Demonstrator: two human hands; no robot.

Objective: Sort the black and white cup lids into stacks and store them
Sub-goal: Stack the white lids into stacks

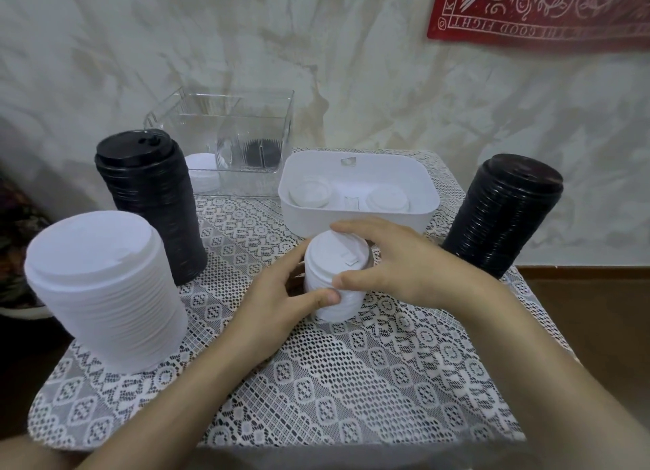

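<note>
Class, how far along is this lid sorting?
Done: two tall black lid stacks and one tall white lid stack stand sorted. In hand: left hand and right hand grip a short white lid stack. Left: loose white lids in the white plastic bin; storing the stacks.

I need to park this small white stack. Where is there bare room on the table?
Widest: near cloth, right of the big white stack. Also a strip between left black stack and white bin. Crowded at the back by the clear box.
</note>
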